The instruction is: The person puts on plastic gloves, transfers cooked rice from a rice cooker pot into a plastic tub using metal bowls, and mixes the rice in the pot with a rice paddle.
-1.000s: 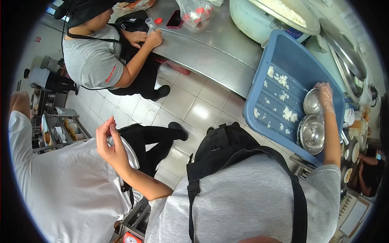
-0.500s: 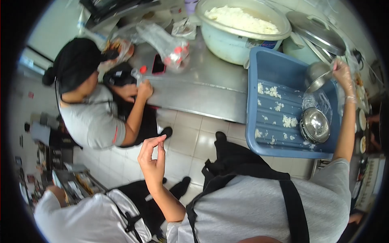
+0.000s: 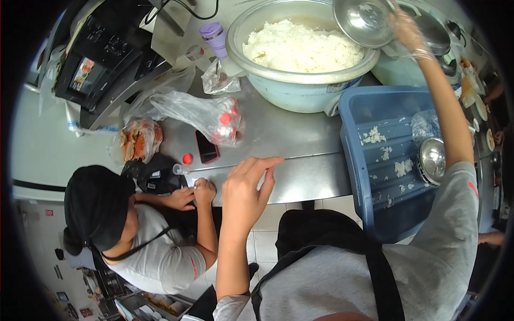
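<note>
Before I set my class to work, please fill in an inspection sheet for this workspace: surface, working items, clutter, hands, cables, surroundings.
Surface: steel counter, carrying a tub of rice.
Working items: metal bowl, overlapping the tub's right rim in view, contact unclear; blue crate with rice scraps and another bowl.
Clutter: phone, red cap, bagged bottles, purple cup.
Hands: right hand gloved, holding the metal bowl; left hand bare, nothing seen in it.
Cables: one black cable, top left.
Surroundings: co-worker at the counter; tiled floor.
</note>
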`<move>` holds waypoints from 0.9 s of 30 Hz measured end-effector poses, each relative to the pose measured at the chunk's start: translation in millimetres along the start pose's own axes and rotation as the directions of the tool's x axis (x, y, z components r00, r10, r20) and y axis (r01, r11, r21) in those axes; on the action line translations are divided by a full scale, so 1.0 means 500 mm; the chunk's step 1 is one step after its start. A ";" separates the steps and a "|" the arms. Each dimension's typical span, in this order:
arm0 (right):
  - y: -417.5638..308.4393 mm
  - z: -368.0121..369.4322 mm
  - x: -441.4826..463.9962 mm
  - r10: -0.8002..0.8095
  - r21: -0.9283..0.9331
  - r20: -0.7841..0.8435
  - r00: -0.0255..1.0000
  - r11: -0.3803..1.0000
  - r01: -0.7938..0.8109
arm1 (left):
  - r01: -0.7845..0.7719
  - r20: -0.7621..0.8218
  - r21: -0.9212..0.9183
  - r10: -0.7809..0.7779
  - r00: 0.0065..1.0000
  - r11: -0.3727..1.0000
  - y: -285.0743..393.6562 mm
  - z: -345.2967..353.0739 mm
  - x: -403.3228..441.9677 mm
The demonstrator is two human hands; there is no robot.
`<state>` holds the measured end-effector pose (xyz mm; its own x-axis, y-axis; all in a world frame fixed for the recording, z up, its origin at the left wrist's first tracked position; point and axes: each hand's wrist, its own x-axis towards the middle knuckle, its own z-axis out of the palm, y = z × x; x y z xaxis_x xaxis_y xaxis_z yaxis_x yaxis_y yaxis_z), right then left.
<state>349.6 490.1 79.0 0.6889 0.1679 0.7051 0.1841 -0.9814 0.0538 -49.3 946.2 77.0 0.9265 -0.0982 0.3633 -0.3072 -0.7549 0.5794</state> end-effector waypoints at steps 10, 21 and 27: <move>-0.410 -0.053 -0.002 -0.056 -0.063 0.529 0.847 0.993 0.104 | -0.336 -0.397 -0.065 0.285 0.872 0.940 -0.149 0.081 0.347; -0.361 -0.089 -0.005 -0.073 0.355 0.523 0.849 0.925 -0.139 | -0.280 -0.512 -0.098 0.192 0.837 0.955 -0.225 0.168 0.483; -0.374 -0.118 -0.037 -0.023 0.501 0.542 0.840 0.811 -0.302 | -0.284 -0.479 -0.119 0.196 0.856 0.951 -0.239 0.156 0.492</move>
<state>261.2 665.2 97.5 0.9547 0.2134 0.2074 0.2926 -0.8004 -0.5233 232.1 961.6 40.2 0.6287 0.0787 0.7736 -0.5811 -0.6135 0.5347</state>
